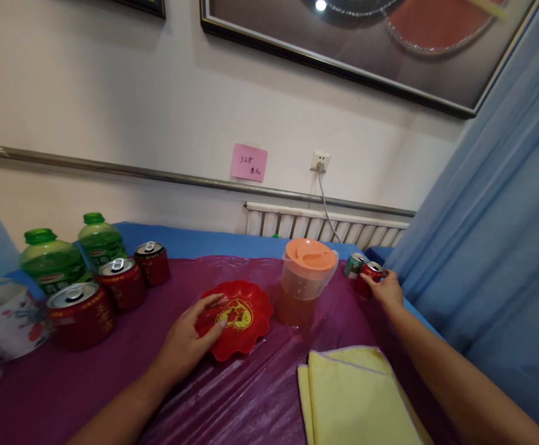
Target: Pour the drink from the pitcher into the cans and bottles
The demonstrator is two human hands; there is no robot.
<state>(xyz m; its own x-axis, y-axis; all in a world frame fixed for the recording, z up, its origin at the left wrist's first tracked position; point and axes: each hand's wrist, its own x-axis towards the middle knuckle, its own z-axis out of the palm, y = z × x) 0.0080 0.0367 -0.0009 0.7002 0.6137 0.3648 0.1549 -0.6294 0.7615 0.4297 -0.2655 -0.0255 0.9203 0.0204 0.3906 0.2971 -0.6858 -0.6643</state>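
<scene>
My right hand (387, 289) is closed around a red can (369, 277) at the far right of the table, its thumb and fingers on either side. Right beside that can stands a small green can (355, 265). My left hand (195, 327) is held open, fingers apart, at the left rim of a red scalloped plate (256, 318) with a yellow print; whether it touches the plate I cannot tell. Between the plate and the cans is a clear pitcher (300, 296) with an orange lid and amber liquid inside.
A folded yellow cloth (362, 395) lies in front on the purple table cover (232, 402). At left stand several red cans (123, 287), green-capped bottles (54, 262) and a patterned jar (10, 321). A blue curtain (496, 216) hangs right; a radiator (288, 222) is behind.
</scene>
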